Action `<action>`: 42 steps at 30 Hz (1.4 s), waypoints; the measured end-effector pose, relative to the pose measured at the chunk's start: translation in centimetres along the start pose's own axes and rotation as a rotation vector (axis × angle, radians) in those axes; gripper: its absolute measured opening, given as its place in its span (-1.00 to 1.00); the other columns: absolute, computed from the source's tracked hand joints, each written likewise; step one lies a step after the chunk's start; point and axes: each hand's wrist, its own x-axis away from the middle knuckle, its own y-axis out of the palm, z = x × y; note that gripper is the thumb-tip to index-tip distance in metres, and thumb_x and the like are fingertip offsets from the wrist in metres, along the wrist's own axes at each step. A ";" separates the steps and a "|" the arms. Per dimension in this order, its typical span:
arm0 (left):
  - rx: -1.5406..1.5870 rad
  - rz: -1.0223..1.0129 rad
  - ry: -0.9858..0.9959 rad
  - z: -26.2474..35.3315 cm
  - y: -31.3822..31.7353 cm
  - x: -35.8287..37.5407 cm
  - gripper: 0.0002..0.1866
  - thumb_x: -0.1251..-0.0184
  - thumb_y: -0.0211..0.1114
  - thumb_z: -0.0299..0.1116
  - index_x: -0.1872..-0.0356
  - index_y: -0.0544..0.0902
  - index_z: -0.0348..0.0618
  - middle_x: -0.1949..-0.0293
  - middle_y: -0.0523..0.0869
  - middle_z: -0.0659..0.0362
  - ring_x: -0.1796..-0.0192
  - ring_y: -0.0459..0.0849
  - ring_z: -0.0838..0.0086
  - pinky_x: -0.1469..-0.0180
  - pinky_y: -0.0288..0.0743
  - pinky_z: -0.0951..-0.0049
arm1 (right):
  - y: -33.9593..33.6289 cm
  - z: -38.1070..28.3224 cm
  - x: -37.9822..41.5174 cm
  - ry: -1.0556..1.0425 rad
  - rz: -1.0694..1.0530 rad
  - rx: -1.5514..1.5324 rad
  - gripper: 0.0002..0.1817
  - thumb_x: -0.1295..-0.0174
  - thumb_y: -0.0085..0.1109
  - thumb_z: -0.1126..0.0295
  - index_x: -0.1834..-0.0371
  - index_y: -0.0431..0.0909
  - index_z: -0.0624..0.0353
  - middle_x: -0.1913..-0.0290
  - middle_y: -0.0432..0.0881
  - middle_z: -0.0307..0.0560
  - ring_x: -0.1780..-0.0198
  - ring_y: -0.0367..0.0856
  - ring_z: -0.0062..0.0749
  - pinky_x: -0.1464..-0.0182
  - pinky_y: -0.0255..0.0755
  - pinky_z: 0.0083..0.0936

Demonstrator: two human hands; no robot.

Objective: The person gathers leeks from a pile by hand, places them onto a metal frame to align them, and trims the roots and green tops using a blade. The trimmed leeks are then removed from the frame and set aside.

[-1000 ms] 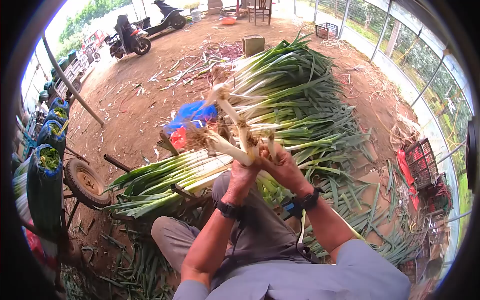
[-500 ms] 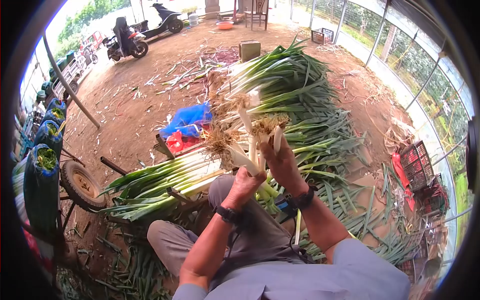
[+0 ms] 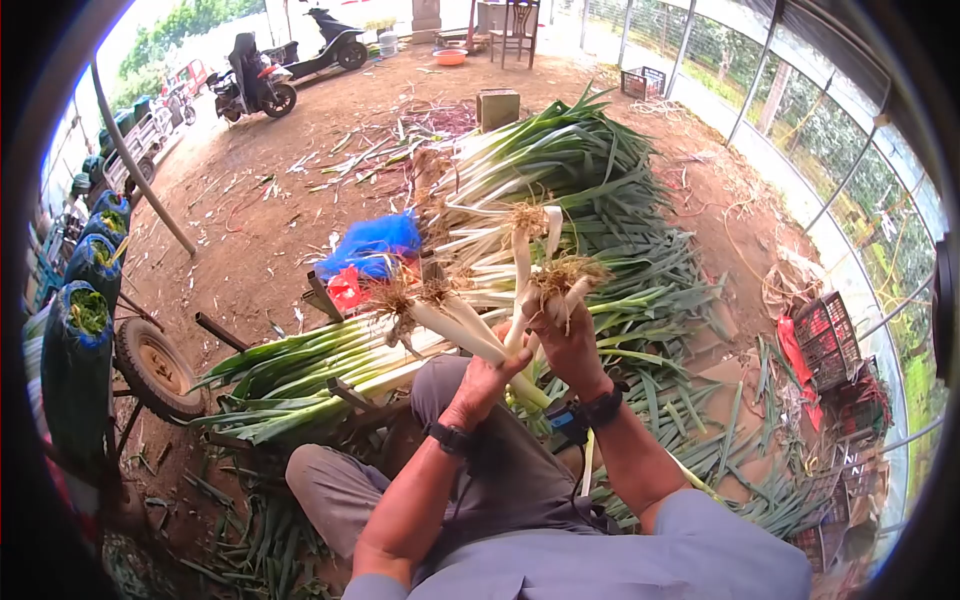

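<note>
Several leeks [image 3: 470, 330] with white shanks and rooty ends fan upward from my left hand [image 3: 480, 388], whose fingers are wrapped round them. My right hand [image 3: 568, 352] grips more leeks [image 3: 576, 292] close under their brown roots, just right of the left hand. Both hands are above my lap. Behind them lies a big heap of leeks [image 3: 590, 160], green leaves pointing right and roots left. To the left, trimmed leeks [image 3: 300, 372] rest in a metal frame [image 3: 350, 392], their green ends leftward. A blue box-like device [image 3: 568, 424] is beside my right wrist.
Blue netting [image 3: 375, 245] and a red bag [image 3: 346, 288] lie beyond the frame. A wheel [image 3: 158, 368] and filled green sacks [image 3: 85, 350] stand at left. Loose leaves [image 3: 270, 530] litter the ground. Plastic crates [image 3: 828, 342] line the right side; scooters [image 3: 255, 85] are parked behind.
The leeks in my hands have fanned wider, with the left bunch tilting further left. My right hand has lowered slightly, and its root ends have turned toward the right.
</note>
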 end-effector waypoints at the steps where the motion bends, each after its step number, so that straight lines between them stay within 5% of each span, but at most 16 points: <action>1: 0.023 0.006 0.033 -0.4 0.0 -0.1 -0.34 -0.42 0.33 -0.03 -0.41 0.42 -0.17 -0.05 0.65 0.16 -0.16 0.56 0.45 -0.29 0.41 0.37 | -0.1 0.2 0.2 0.038 -0.004 -0.050 -0.68 -0.40 0.32 0.32 -0.09 0.53 0.24 0.14 0.68 -0.19 0.14 0.58 -0.59 0.11 0.52 -0.50; 5: 0.098 0.073 0.040 -0.2 0.5 0.1 -0.32 -0.44 0.29 0.01 -0.44 0.40 -0.16 -0.06 0.65 0.15 -0.16 0.56 0.46 -0.30 0.39 0.36 | -0.2 0.9 0.1 -0.016 -0.005 -0.043 -0.70 -0.44 0.27 0.28 -0.07 0.54 0.24 0.10 0.67 -0.19 0.11 0.60 -0.57 0.10 0.52 -0.50; 6: 0.163 0.074 0.038 -0.2 0.4 0.0 -0.32 -0.45 0.27 0.01 -0.45 0.39 -0.16 -0.06 0.65 0.15 -0.16 0.56 0.46 -0.30 0.39 0.35 | -0.4 0.3 0.2 0.228 -0.001 -0.238 -0.72 -0.47 0.23 0.26 -0.04 0.54 0.24 0.07 0.67 -0.17 0.08 0.61 -0.54 0.09 0.52 -0.48; 7: 0.227 0.077 0.039 -0.2 0.4 -0.1 -0.32 -0.46 0.25 0.02 -0.45 0.39 -0.15 -0.06 0.65 0.15 -0.16 0.56 0.45 -0.30 0.39 0.35 | -0.4 0.3 0.1 0.228 -0.003 -0.235 -0.72 -0.47 0.23 0.26 -0.04 0.54 0.24 0.07 0.67 -0.17 0.08 0.61 -0.54 0.09 0.52 -0.48; 12: -0.231 0.054 0.072 -0.2 1.0 -0.7 -0.31 -0.42 0.24 0.02 -0.41 0.38 -0.22 -0.12 0.61 -0.03 -0.16 0.57 0.27 -0.29 0.40 0.26 | -0.2 0.7 -0.4 0.140 0.024 -0.199 -0.74 -0.50 0.19 0.25 0.01 0.54 0.25 0.14 0.65 -0.17 0.12 0.58 -0.51 0.07 0.50 -0.47; 16: -0.143 0.034 0.154 0.1 1.2 -0.8 -0.34 -0.41 0.25 -0.01 -0.40 0.39 -0.18 -0.14 0.61 -0.02 -0.18 0.57 0.26 -0.30 0.40 0.25 | -0.3 -0.5 -0.5 0.026 0.102 -0.007 -0.74 -0.50 0.17 0.27 0.00 0.56 0.27 0.17 0.62 -0.11 0.13 0.57 -0.41 0.03 0.49 -0.43; 19: -0.165 -0.075 0.000 0.1 0.7 -0.9 -0.34 -0.41 0.26 -0.01 -0.41 0.39 -0.18 -0.17 0.60 -0.04 -0.22 0.56 0.24 -0.32 0.39 0.26 | -1.0 1.6 0.4 -0.123 0.083 0.071 -0.77 -0.49 0.18 0.32 -0.02 0.57 0.26 0.12 0.61 -0.06 0.09 0.58 -0.36 -0.01 0.48 -0.38; 21: -0.185 -0.118 0.021 -0.5 0.7 -0.9 -0.24 -0.44 0.24 0.13 -0.48 0.35 -0.17 -0.28 0.55 -0.02 -0.36 0.46 0.32 -0.40 0.31 0.28 | -2.1 1.2 0.6 -0.031 0.026 0.130 -0.77 -0.45 0.19 0.40 -0.05 0.57 0.29 0.02 0.62 0.00 0.02 0.60 -0.32 -0.05 0.48 -0.35; 23: -0.179 -0.122 0.035 -0.4 0.7 -0.5 -0.24 -0.45 0.22 0.11 -0.50 0.33 -0.17 -0.29 0.54 -0.02 -0.36 0.45 0.33 -0.41 0.30 0.29 | -2.7 2.0 0.0 -0.258 0.019 0.334 -0.73 -0.41 0.18 0.48 -0.14 0.56 0.24 -0.07 0.61 0.06 -0.02 0.61 -0.21 -0.08 0.48 -0.32; 24: -0.174 -0.128 0.053 -0.1 0.7 -0.3 -0.24 -0.47 0.21 0.09 -0.52 0.31 -0.16 -0.30 0.54 -0.01 -0.37 0.45 0.33 -0.42 0.29 0.30 | -2.9 2.3 -0.9 -0.105 -0.028 0.044 -0.66 -0.42 0.17 0.49 -0.24 0.55 0.14 -0.12 0.61 0.10 -0.05 0.62 -0.11 -0.11 0.49 -0.29; 27: -0.116 -0.106 -0.016 -1.2 0.7 -0.6 -0.24 -0.48 0.21 0.04 -0.54 0.27 -0.15 -0.30 0.53 0.00 -0.36 0.44 0.35 -0.42 0.28 0.32 | -2.8 1.5 -2.0 -0.230 -0.043 0.039 -0.62 -0.43 0.15 0.48 -0.30 0.53 0.02 -0.13 0.60 0.12 -0.05 0.63 -0.05 -0.12 0.49 -0.29; 31: -0.088 -0.087 0.005 -2.8 0.8 -1.2 -0.25 -0.46 0.23 -0.01 -0.55 0.27 -0.15 -0.30 0.53 0.02 -0.36 0.44 0.35 -0.41 0.28 0.34 | -2.5 -0.2 -1.3 0.026 -0.072 -0.297 -0.66 -0.49 0.16 0.33 -0.25 0.50 0.21 -0.05 0.63 -0.07 0.01 0.57 -0.42 -0.03 0.47 -0.40; 32: -0.102 -0.100 0.032 -2.9 0.9 -1.1 -0.27 -0.46 0.23 -0.04 -0.53 0.28 -0.17 -0.32 0.53 0.01 -0.36 0.46 0.33 -0.41 0.31 0.32 | -2.4 -1.3 -1.2 0.029 -0.031 -0.159 -0.65 -0.52 0.13 0.24 -0.18 0.52 0.28 0.03 0.64 -0.17 0.04 0.51 -0.53 0.00 0.45 -0.44; 37: -0.172 -0.150 -0.011 -2.9 0.7 -1.1 -0.29 -0.44 0.25 -0.13 -0.53 0.28 -0.17 -0.36 0.52 0.01 -0.37 0.48 0.33 -0.40 0.35 0.30 | -2.2 -2.3 -1.9 -0.006 -0.053 -0.152 -0.63 -0.55 0.08 0.18 -0.15 0.55 0.29 0.07 0.67 -0.14 0.06 0.57 -0.49 -0.01 0.47 -0.45; 42: -0.067 -0.060 0.098 -2.9 0.9 -0.7 -0.48 -0.52 0.24 -0.13 -0.35 0.48 -0.23 -0.05 0.66 0.13 -0.10 0.54 0.44 -0.21 0.42 0.37 | -1.2 -3.3 -2.2 0.095 -0.034 -0.147 -0.58 -0.54 0.09 0.11 -0.15 0.56 0.29 0.10 0.68 -0.14 0.07 0.59 -0.51 0.01 0.48 -0.46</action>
